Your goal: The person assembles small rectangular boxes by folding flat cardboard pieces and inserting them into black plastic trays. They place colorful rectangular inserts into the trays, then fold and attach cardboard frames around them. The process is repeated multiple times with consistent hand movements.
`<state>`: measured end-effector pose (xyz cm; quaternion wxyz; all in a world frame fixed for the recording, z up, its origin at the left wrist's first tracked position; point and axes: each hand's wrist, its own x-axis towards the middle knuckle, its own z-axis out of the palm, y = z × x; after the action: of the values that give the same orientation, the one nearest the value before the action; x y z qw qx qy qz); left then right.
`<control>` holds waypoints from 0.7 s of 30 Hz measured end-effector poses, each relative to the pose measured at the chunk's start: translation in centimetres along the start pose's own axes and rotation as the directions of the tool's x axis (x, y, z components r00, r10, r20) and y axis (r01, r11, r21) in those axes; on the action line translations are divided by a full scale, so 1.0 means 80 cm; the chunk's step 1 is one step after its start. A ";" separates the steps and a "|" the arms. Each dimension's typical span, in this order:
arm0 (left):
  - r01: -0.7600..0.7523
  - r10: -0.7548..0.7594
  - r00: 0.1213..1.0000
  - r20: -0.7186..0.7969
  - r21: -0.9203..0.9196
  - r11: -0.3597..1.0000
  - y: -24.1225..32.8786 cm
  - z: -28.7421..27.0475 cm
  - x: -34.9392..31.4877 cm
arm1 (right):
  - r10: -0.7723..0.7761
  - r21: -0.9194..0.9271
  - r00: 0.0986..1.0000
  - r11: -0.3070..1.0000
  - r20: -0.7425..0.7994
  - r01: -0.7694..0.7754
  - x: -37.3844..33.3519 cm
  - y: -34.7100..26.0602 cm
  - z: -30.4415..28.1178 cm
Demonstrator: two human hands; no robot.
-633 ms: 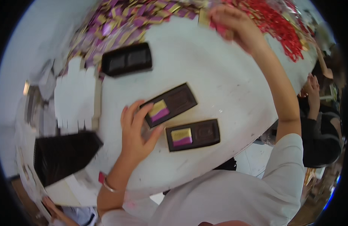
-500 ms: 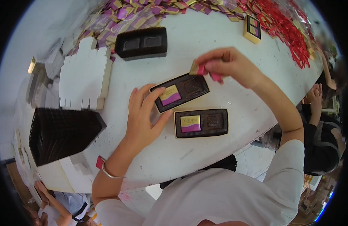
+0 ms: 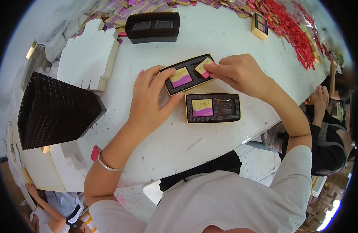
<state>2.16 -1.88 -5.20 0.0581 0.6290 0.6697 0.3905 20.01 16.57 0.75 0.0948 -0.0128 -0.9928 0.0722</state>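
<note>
Left hand: this one (image 3: 152, 93) has its thumb on the near edge of the upper box (image 3: 196, 81) and its fingers at the left end, so it's basically got that corner held, fairly wide grip.
Right hand: fingertips of this one (image 3: 245, 75) are pinched narrow on a gold-and-pink square (image 3: 204, 66).
Pink square: tilted, over the right compartment of the upper box; from this angle it's honestly hard to say whether it touches the bottom.
Upper box: sits slanted on the white table (image 3: 175, 145), with a gold-and-purple square (image 3: 181, 77) in its left compartment.
Lower box: this one (image 3: 216, 118) is just beside, nearer the person, purple-type square on the left, dark moulded compartment on the right.
Left side: tall leaning stack of black trays (image 3: 57, 112), plus flat white cartons (image 3: 84, 56).
Far side: another black tray stack (image 3: 153, 39), and red ribbons (image 3: 303, 50) off right.
</note>
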 end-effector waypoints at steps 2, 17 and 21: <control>0.000 0.000 1.000 -0.012 -0.013 1.000 -0.001 0.001 0.000 | 0.026 0.005 0.998 1.000 0.049 -0.026 0.008 -0.001 -0.006; -0.002 0.002 1.000 -0.011 -0.057 0.998 -0.003 0.000 0.002 | -0.040 0.521 0.963 0.847 0.267 -0.110 0.054 0.024 0.010; 0.041 -0.040 0.999 0.016 -0.080 0.996 -0.001 -0.001 0.002 | 0.155 0.510 0.979 0.837 0.129 -0.200 0.045 0.010 0.002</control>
<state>2.05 -1.75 -5.14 0.0962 0.6152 0.6657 0.4112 16.44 17.47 1.17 0.0465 -0.0757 -0.9338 0.3467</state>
